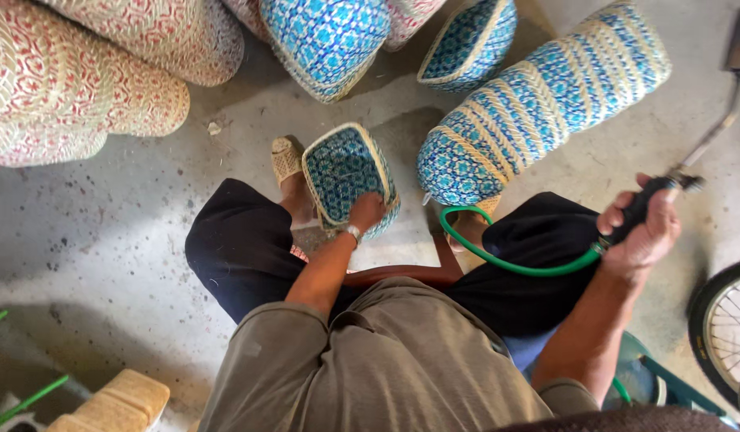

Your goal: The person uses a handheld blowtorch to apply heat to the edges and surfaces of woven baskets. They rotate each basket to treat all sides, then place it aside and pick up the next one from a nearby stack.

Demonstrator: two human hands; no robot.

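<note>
We look down over our own olive shirt and dark trousers to the concrete floor (pixel 106 240), where we sit with knees apart. Our left hand (pixel 365 211) is closed over the near rim of a small woven basket (pixel 342 168), which stands just in front of us between our feet; it is squarish, patterned in blue and teal with a pale straw rim, and tipped so its mouth faces up toward us. As far as we can see, nothing lies inside it. Our right hand (pixel 642 228) is wrapped around the black handle of a spray tool (pixel 678 178), whose thin metal wand runs up and away to the right; its far end is cut off by the frame's edge. A green hose (pixel 506 260) loops from that handle across our lap. Just beyond the small basket lies a stack of nested blue baskets (pixel 546 100) on its side, only the outermost shapes visible. Farther off, red-and-white baskets (pixel 90 72) pile at the left, partly cropped. A bicycle wheel (pixel 726 336) shows at the right edge.
</note>
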